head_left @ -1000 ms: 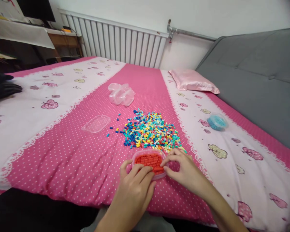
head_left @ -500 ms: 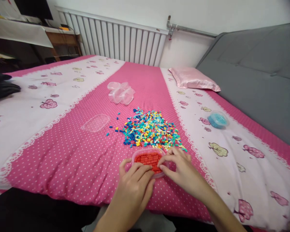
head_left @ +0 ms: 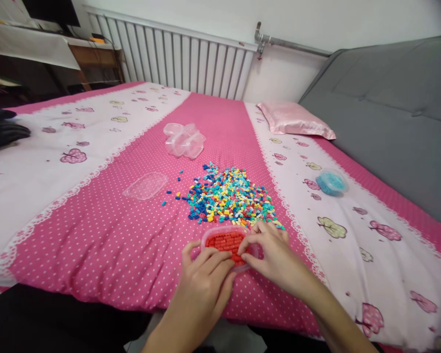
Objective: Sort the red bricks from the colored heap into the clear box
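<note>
Small red toy bricks [head_left: 225, 240] lie in rows inside a clear plastic container [head_left: 210, 229] at the bed's near side. My left hand [head_left: 206, 274] grips the container from the left, its fingers bent over the rim and fingertips on the bricks. At the container's right end my right hand [head_left: 268, 247] has thumb and index finger pinched together against the red bricks; whatever lies between those fingertips is hidden. Just beyond the container spreads a pile of small mixed-colour bricks [head_left: 231, 193], mostly blue, teal, yellow and white, with some red.
A clear lid [head_left: 147, 186] lies flat left of the pile. Several clear containers [head_left: 184, 140] are heaped farther back. On the right stands a container of light-blue bricks [head_left: 330, 182]. A pink pillow [head_left: 296, 120] and a black glove-like thing [head_left: 5, 128] rest on the bedspread [head_left: 95, 230].
My right hand's fingers have shifted very slightly over the red bricks. My left hand stays on the container, and everything else lies as before.
</note>
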`<action>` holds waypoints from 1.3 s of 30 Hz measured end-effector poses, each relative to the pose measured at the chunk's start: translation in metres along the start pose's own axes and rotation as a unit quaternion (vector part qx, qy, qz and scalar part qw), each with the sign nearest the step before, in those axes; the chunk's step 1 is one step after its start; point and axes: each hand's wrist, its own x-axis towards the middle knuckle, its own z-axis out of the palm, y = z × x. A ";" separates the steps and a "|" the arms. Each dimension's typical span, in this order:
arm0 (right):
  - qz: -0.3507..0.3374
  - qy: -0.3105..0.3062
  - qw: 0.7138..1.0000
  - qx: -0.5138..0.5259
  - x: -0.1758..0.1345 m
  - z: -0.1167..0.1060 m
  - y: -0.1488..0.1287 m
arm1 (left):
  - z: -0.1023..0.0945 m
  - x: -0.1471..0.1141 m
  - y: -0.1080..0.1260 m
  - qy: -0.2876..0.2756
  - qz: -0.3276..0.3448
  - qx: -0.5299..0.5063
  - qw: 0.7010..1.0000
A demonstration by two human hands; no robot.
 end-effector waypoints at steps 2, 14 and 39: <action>-0.007 0.001 1.000 -0.005 0.001 0.000 0.000 | 0.000 0.000 0.000 0.001 -0.002 0.002 1.000; -0.019 -0.051 0.999 0.007 0.001 -0.012 0.000 | -0.002 0.001 -0.006 -0.004 0.024 0.001 1.000; -0.026 -0.036 0.998 0.032 0.002 -0.007 0.003 | 0.005 -0.003 -0.019 -0.043 -0.001 -0.004 0.999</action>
